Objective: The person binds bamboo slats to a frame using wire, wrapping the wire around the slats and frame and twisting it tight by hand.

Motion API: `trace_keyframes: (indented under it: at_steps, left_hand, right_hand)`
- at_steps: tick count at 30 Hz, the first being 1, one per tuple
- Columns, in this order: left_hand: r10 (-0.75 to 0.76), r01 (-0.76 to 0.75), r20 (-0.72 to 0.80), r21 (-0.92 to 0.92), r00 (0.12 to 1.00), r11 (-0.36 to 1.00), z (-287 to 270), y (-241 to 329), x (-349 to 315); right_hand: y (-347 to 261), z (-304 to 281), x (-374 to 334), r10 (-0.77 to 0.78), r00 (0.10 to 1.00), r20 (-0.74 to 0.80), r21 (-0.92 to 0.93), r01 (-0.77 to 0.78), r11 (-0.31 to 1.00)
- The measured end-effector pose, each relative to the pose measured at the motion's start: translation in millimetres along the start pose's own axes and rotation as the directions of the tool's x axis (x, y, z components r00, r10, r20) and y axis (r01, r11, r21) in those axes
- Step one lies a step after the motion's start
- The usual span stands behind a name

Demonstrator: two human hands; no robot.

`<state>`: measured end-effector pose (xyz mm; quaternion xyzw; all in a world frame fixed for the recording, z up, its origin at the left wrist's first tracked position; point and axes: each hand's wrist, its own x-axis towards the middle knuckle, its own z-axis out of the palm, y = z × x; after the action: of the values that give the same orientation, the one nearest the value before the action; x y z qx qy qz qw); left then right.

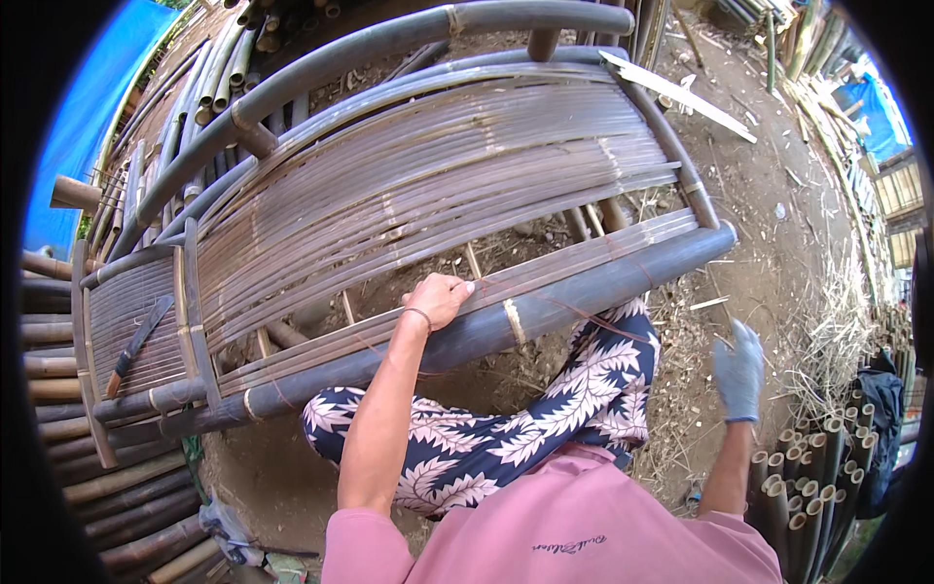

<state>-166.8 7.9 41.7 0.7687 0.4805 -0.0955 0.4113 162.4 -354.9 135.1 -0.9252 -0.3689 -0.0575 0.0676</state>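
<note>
A large dark bamboo bench (pixel 428 156) lies across the view, with a slatted seat and thick pole edges. My bare left hand (pixel 435 300) is closed on the narrow bamboo slats (pixel 584 251) along its near edge, thumb pointing right; its fingertips are hidden. Thin reddish-brown cord (pixel 574 308) runs loosely over the thick front pole (pixel 623 282). Off to the right, apart from the bench, my right hand (pixel 739 375) wears a grey-blue glove. Its fingers look stretched out, though slightly blurred. A thin strand shows near them; whether they touch it is unclear.
A knife (pixel 136 346) rests on the slatted left end. A pale split strip (pixel 681 95) lies over the far right corner. Cut bamboo tubes (pixel 808 467) stand at lower right, and poles (pixel 136 496) are stacked at left. Shavings (pixel 827 331) litter the dirt ground.
</note>
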Motion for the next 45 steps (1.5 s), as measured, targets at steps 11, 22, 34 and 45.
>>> trace_keyframes:
  at_steps: [11,22,34,45]
  left_hand:
    - [0.046,-0.034,-0.237,0.052,0.97,0.998,14.3,-6.0,-16.9]
    - [-0.02,0.025,-0.135,0.035,0.991,0.999,7.1,5.8,-20.1]
    - [0.051,-0.044,-0.186,0.042,0.981,0.998,11.7,11.3,-15.8]
    - [0.342,-0.505,-0.481,-0.262,0.807,0.822,1.9,-41.9,-16.6]
  right_hand:
    - [-317.5,82.5,36.2,-0.566,0.762,0.314,0.179,0.538,0.824]
    - [-312.5,-27.3,103.9,-0.818,0.575,-0.028,0.999,0.001,-0.033]
    - [-304.9,38.1,-9.6,-0.978,0.199,-0.065,0.594,0.796,0.122]
    - [-189.5,43.0,-22.0,-0.76,0.561,0.327,0.553,0.538,0.636]
